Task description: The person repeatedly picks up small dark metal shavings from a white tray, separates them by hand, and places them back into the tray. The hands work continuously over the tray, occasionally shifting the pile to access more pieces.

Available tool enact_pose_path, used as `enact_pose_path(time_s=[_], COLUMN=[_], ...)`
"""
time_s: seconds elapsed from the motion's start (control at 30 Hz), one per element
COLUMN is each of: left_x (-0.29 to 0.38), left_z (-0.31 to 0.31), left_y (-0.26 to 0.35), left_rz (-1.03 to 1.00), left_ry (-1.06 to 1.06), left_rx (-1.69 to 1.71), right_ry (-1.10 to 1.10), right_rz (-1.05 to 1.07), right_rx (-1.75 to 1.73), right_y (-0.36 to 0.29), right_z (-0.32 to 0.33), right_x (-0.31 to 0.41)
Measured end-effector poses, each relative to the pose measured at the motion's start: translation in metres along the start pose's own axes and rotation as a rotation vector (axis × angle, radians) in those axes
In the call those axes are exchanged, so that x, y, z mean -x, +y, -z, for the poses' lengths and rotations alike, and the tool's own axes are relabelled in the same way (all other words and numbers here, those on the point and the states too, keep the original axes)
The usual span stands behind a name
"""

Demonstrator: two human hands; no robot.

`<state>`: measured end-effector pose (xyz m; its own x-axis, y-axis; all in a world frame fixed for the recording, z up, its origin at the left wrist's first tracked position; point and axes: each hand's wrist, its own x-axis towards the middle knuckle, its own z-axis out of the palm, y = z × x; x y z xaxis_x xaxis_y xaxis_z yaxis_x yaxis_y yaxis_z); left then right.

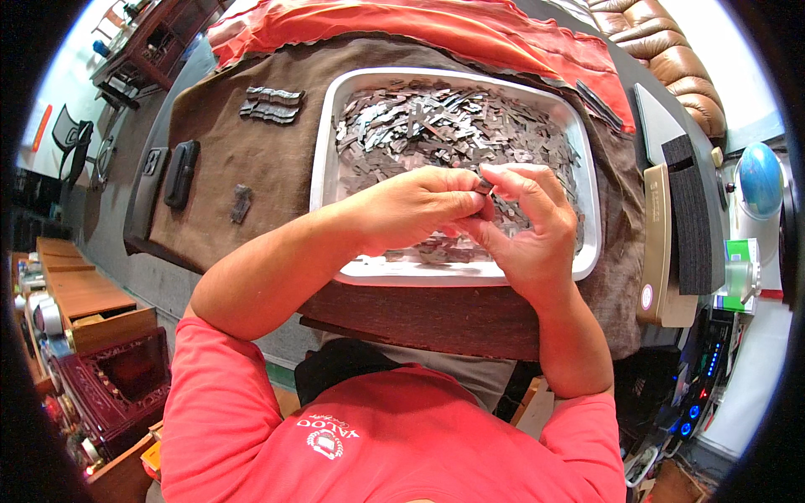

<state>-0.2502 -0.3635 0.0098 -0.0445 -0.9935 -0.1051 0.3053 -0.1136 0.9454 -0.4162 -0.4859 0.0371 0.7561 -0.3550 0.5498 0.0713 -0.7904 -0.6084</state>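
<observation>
A short bundle of dark strips (483, 186) is held up above the near right part of a white tray (319, 157). My left hand (418, 204) pinches it between thumb and fingers. From the other side, my right hand (531, 217) has its fingertips on the same bundle, its fingers curved around it. The fingers partly hide the bundle, so its full shape cannot be made out. Under my hands the tray holds a heap of loose thin dark strips (427, 119), some shiny and some dull.
Left of the tray, on a brown cloth (283, 170), lie stacked wavy strips (272, 104), a smaller dark stack (241, 203), a black case (182, 174) and a smartphone (151, 166). A gold-coloured box (656, 245) stands at the right edge, with red fabric (390, 25) behind.
</observation>
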Motion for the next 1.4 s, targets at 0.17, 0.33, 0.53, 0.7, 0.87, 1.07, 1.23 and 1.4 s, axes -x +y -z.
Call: enact_pose_path(time_s=[0.17,0.33,0.53,0.7,0.87,1.07,1.23,1.4], left_x=[-0.003,-0.004,-0.005,-0.007,-0.004,-0.004,-0.004,0.004], left_z=[-0.001,0.004,0.004,-0.003,-0.009,-0.010,-0.004,-0.007], left_y=[-0.006,-0.007,-0.007,-0.008,-0.002,0.006,0.010,0.023], left_rz=[-0.055,-0.031,-0.058,-0.165,-0.133,-0.014,-0.166,-0.357], left_ry=[0.015,-0.007,-0.015,0.049,0.066,0.074,0.109,0.405], left_rx=[-0.027,-0.183,-0.273,-0.335,-0.403,-0.408,-0.727,-0.906], right_ry=[-0.007,-0.016,-0.009,-0.008,-0.035,-0.040,-0.017,-0.042], right_rz=[0.000,0.048,0.094,0.153,0.123,0.099,-0.029,-0.189], right_rx=[-0.024,0.042,0.096,0.166,0.125,0.109,-0.067,-0.343], right_y=[-0.001,0.001,-0.002,-0.006,-0.009,-0.009,0.002,0.008], right_z=[-0.002,-0.003,-0.004,-0.006,-0.003,-0.002,-0.006,-0.005], right_x=[0.000,0.000,0.003,0.004,0.003,0.002,0.006,0.007])
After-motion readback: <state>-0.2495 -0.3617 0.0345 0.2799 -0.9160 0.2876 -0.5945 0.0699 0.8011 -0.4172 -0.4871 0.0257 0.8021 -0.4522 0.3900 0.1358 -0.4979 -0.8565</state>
